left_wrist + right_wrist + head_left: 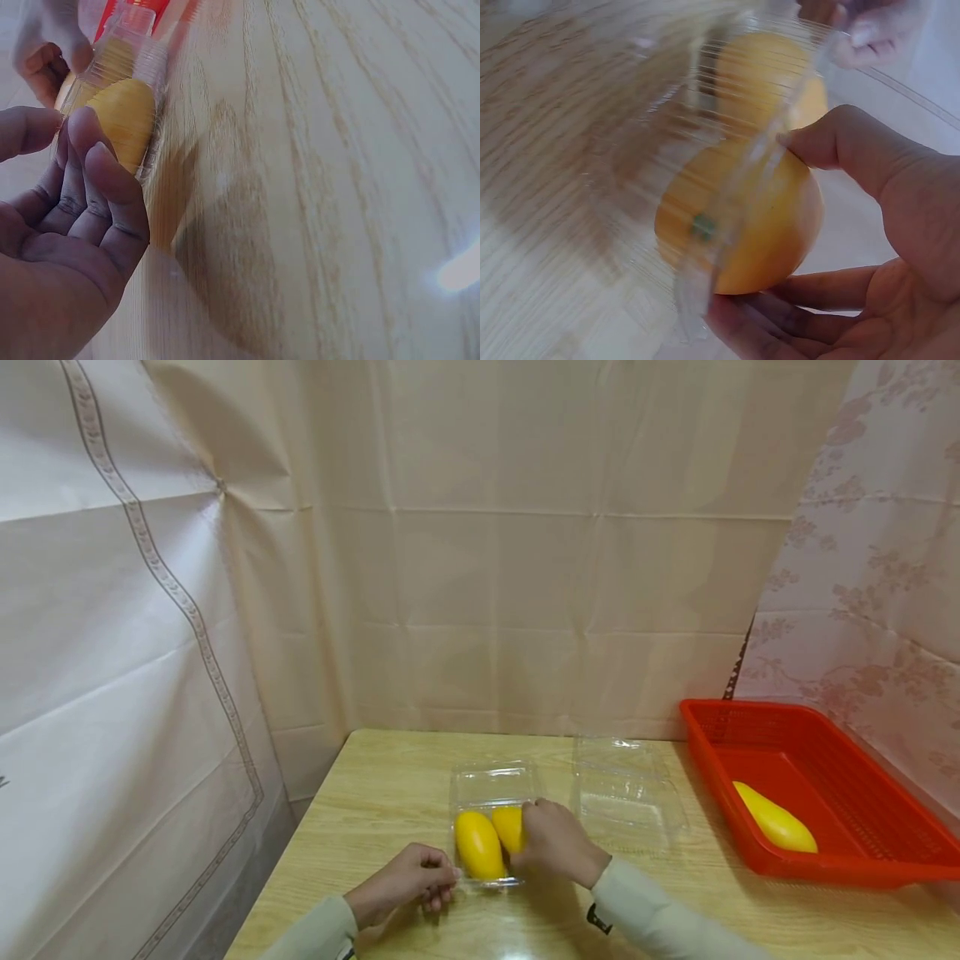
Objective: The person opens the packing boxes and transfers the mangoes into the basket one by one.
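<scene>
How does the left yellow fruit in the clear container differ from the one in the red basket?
The left fruit is a deeper golden yellow; the basket fruit is lighter. The left fruit is a full oval, while the basket fruit narrows toward its far end. The left fruit sits in the clear container, the basket fruit in the red basket. Both are longer than wide.

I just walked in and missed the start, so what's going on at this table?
A person is handling yellow fruit in an open clear box. The right hand grips the right-hand fruit, while the left hand pinches the box's near left corner. The left-hand fruit lies in the same box. To the right, a second clear box lies open, and another yellow fruit sits in the red basket.
</scene>
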`<state>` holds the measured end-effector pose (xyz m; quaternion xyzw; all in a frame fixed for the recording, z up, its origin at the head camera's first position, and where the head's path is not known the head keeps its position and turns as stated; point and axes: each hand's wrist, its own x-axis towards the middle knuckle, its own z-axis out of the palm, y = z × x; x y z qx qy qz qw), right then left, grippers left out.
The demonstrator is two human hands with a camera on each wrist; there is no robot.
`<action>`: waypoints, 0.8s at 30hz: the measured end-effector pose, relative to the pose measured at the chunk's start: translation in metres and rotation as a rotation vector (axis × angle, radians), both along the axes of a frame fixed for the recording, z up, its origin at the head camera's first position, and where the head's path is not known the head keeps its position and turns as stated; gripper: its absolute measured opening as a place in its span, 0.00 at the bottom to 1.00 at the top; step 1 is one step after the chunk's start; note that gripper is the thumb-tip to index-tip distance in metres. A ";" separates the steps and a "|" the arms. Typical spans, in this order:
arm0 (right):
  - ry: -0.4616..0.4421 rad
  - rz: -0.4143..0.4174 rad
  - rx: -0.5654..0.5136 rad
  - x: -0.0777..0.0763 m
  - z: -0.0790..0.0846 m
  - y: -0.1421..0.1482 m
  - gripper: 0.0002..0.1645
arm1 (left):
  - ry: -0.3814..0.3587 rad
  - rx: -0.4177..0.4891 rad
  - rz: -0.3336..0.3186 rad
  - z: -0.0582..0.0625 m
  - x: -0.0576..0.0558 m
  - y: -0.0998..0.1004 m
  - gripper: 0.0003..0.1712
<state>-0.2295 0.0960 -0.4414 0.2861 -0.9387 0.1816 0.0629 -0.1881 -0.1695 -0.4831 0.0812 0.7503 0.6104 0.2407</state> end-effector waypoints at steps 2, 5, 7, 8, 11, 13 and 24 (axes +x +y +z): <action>-0.016 -0.004 -0.018 -0.001 0.004 0.001 0.21 | 0.000 0.000 -0.001 0.000 -0.001 0.000 0.14; -0.042 -0.009 -0.038 -0.002 0.007 0.002 0.21 | -0.002 -0.004 0.000 -0.001 -0.001 0.000 0.13; -0.063 -0.016 -0.052 -0.002 0.007 0.003 0.21 | -0.004 -0.010 0.002 -0.002 -0.002 0.000 0.13; -0.068 -0.020 -0.057 -0.002 0.007 0.003 0.22 | -0.005 -0.014 0.003 -0.002 -0.002 0.000 0.13; -0.074 -0.033 -0.069 -0.001 0.006 0.003 0.26 | -0.005 -0.017 0.005 -0.003 -0.002 0.001 0.13; -0.071 -0.035 -0.077 -0.001 0.005 0.003 0.32 | -0.004 -0.016 0.004 -0.004 -0.002 0.001 0.13; -0.020 -0.025 -0.098 0.000 0.005 0.006 0.41 | 0.021 -0.020 0.007 -0.004 -0.001 0.000 0.14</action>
